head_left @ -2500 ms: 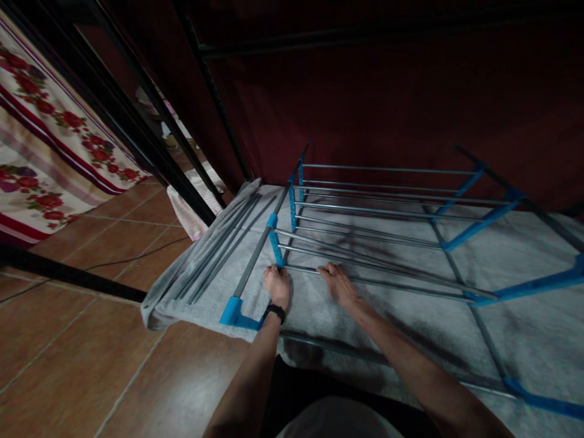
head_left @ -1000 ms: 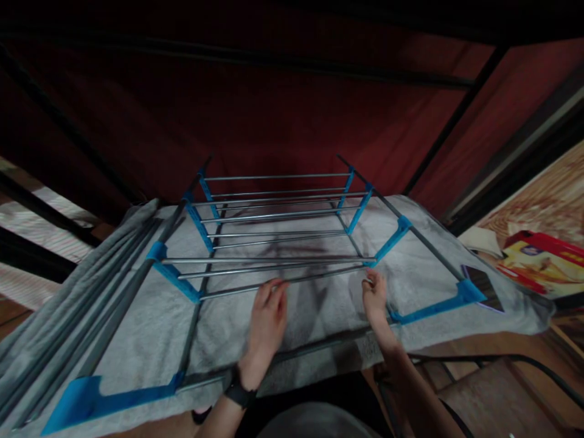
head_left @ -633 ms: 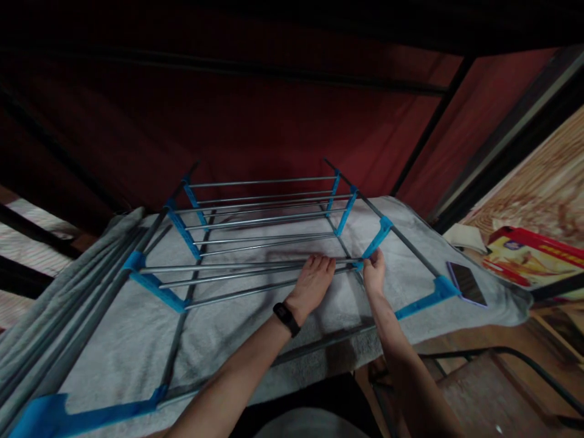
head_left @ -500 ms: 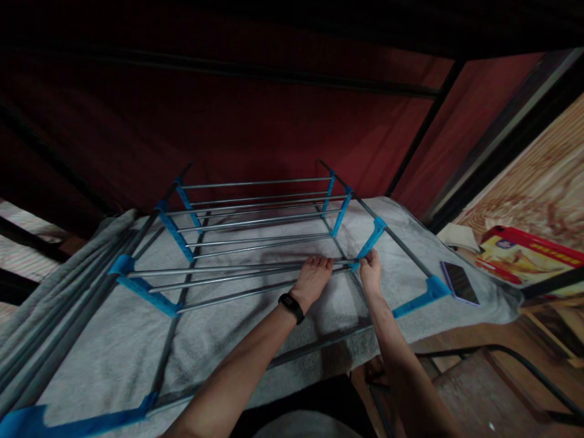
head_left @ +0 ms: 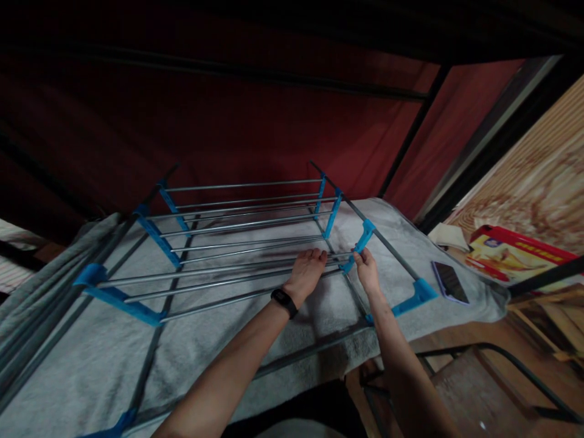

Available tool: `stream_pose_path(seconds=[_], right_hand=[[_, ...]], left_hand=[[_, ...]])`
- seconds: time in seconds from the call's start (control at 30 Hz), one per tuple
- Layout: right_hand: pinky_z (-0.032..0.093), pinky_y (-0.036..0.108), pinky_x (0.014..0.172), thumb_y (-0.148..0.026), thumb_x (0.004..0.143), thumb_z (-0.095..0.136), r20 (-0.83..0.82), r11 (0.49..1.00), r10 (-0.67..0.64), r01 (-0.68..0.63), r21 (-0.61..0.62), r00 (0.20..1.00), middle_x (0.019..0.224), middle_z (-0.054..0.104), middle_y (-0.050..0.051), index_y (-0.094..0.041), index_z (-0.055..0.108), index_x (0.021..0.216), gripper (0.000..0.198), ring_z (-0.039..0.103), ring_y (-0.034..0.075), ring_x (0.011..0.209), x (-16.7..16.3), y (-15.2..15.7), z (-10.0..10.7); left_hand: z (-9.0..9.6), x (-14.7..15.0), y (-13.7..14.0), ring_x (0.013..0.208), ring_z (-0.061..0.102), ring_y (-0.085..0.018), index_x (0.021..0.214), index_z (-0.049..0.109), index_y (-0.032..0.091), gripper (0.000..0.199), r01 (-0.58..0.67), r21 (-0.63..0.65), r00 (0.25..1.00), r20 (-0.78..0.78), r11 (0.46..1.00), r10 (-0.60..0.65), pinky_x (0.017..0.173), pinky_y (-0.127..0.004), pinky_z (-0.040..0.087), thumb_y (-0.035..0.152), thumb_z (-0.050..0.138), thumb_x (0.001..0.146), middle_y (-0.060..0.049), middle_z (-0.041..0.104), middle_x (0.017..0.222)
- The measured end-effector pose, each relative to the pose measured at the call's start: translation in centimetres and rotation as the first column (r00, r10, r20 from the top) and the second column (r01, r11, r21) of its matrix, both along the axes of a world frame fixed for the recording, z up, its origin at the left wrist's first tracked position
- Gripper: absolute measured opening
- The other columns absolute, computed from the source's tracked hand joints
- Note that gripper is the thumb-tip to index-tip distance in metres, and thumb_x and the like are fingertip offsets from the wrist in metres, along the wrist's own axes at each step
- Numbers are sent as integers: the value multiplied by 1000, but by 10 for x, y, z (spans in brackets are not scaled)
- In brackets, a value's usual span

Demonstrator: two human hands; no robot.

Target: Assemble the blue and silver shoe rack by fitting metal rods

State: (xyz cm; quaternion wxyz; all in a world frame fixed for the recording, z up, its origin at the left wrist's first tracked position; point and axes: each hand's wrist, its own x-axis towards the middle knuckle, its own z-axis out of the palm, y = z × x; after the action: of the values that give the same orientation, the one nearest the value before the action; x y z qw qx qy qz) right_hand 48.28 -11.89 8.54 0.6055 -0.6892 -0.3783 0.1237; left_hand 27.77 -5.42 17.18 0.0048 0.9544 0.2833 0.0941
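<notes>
A rack frame of grey metal tubes and blue plastic connectors lies on a grey blanket. My left hand, with a black band on its wrist, is closed over the right part of a metal tube; the fingertips curl out of sight. My right hand pinches a blue connector on the right side, where the tube's end meets it. Whether the tube end sits inside the connector is hidden by the fingers. On the left, the tubes run into another blue connector.
A phone lies on the blanket to the right, beside a red and yellow box. More loose tubes lie along the left edge. A chair stands at the lower right, and a dark red curtain hangs behind.
My right hand has shifted from the connector's lower end to higher along it, and the tube end now meets its middle. My left hand keeps its hold. The view has moved slightly.
</notes>
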Motion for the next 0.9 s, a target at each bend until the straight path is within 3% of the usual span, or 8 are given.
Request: stream_pose_path(seconds=[0.13,0.33,0.9], right_hand=[[44,41,98,-45,85,50,28,999,-27,27,-24,999,109,67,10,-20,60,107,35,58,24,102,-1,-2,1],[45,37,89,-41,83,52,27,1000,-14,14,-15,1000,90,65,5,-21,59,96,24,56,21,86,-3,-1,0],[40,32,73,-43,87,50,108,996,-58,65,-61,992,77,61,1,-22,55,86,21,52,19,72,-9,-6,9]], left_hand=[[12,-2,2,119,59,-26,136,55,16,44,7,-5,1000,18,1000,-7,103,-40,45,5,40,96,-14,64,128],[22,-3,-1,118,60,-23,136,56,18,43,-4,-2,1000,11,1000,4,104,-39,47,7,40,97,-12,65,128],[19,0,3,107,63,-24,133,56,14,37,45,71,999,-27,996,-43,93,-37,50,10,41,99,-14,66,118]])
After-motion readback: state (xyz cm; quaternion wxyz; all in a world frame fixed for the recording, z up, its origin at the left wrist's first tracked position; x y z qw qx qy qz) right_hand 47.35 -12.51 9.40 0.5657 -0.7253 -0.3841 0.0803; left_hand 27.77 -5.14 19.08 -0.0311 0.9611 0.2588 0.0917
